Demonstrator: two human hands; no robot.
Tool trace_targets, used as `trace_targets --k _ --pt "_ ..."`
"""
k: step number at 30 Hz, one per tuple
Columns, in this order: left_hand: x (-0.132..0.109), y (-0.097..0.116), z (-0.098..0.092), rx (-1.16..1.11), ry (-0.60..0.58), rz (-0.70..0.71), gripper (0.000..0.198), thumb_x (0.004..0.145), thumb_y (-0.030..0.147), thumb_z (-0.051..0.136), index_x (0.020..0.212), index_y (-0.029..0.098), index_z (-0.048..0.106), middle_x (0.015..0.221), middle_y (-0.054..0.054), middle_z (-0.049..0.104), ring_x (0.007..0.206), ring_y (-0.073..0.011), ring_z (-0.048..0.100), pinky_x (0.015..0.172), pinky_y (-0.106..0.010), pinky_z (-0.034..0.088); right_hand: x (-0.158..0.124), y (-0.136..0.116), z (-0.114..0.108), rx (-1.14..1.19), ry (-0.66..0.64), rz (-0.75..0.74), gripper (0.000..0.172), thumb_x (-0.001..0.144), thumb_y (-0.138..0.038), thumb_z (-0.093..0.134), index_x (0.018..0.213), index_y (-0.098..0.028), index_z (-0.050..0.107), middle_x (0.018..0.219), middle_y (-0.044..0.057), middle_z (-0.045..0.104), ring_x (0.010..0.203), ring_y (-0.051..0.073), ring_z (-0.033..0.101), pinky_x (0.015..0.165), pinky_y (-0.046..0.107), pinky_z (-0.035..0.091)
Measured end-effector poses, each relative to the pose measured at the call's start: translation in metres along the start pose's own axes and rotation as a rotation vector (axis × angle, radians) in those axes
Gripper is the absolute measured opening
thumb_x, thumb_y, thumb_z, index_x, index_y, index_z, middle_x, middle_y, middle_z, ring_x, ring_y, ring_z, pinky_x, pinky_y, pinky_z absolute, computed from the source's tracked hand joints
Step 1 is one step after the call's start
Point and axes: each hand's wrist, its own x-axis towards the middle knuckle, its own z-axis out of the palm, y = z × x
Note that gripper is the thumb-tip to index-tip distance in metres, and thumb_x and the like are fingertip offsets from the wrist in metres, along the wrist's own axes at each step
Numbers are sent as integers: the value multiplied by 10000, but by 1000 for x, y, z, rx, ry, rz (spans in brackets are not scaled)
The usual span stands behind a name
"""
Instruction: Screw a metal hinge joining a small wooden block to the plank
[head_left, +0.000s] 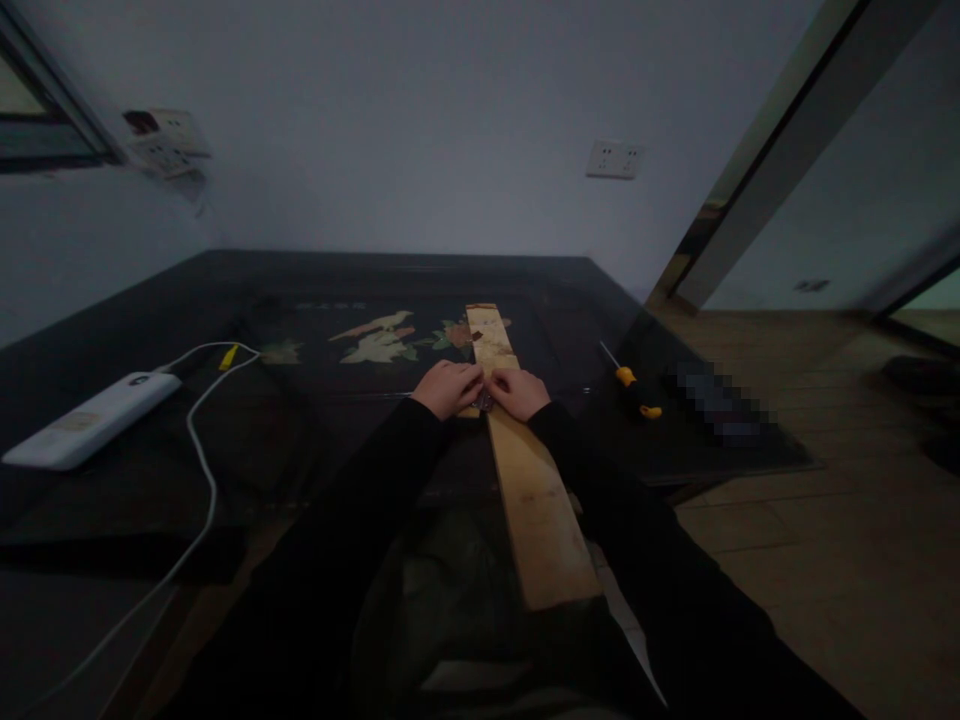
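Note:
A long wooden board (pixel 536 500) lies across the dark table, its near end sticking out past the front edge toward my lap. My left hand (pixel 450 388) and my right hand (pixel 517 392) meet over the middle of the board, fingers bent and pinched together. Between the fingertips shows a small, slightly shiny thing (pixel 484 402), too small and dim to name. A short bit of pale wood (pixel 469 412) pokes out under my left hand, beside the board. To the right lies a screwdriver (pixel 627 378) with a yellow and black handle.
The dark table (pixel 337 440) carries a bird and flower picture. At left are a white power strip or power bank (pixel 94 420) and a white cable (pixel 202 450) with a yellow tag (pixel 228 357). A blurred-out object (pixel 720 402) lies right. Behind stands a wall with a socket (pixel 613 159).

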Motion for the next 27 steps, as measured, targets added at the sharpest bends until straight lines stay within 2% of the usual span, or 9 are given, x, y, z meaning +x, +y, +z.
trace_targets --k 8,12,15,18,22,24,27 --pt "0 4 -4 59 -37 -3 153 904 254 435 899 182 570 854 -59 682 806 -191 628 742 -298 396 1 -3 0 -10 6 26 295 868 -449 419 802 -246 622 851 13 691 791 179 619 568 253 275" --pt "1 5 -6 48 12 -79 153 892 228 427 930 184 568 777 -51 672 749 -190 619 785 -310 406 2 -3 -1 -19 -12 33 308 869 -460 418 796 -243 626 856 20 693 779 180 622 567 253 284" --pt "0 7 -7 -51 57 -133 116 861 235 464 888 193 569 745 -39 653 722 -190 609 745 -300 419 2 -4 0 -36 -12 40 332 876 -472 404 802 -240 629 863 31 696 777 181 624 571 252 288" --pt "0 6 -6 -282 154 -208 72 819 249 516 798 192 555 741 -28 635 712 -179 605 683 -276 428 1 -5 0 -43 -11 46 326 879 -459 403 805 -238 632 868 32 697 783 180 624 571 249 287" --pt "3 0 0 -759 345 -321 96 781 253 555 735 176 522 712 -16 620 706 -158 616 694 -274 471 1 -6 -1 -41 -15 50 302 871 -451 424 814 -242 636 876 27 700 793 183 626 562 250 277" --pt "5 -3 2 -1013 358 -377 103 763 248 578 741 167 518 716 -20 637 708 -153 635 719 -291 496 1 -7 -2 -38 -16 51 302 873 -451 426 822 -243 639 884 26 702 798 184 627 563 251 279" --pt "6 -6 2 -1272 287 -450 141 737 243 626 735 154 516 733 -40 671 717 -154 656 759 -327 515 1 -5 -2 -29 -20 55 315 877 -457 418 831 -246 646 889 27 704 793 185 628 568 250 289"
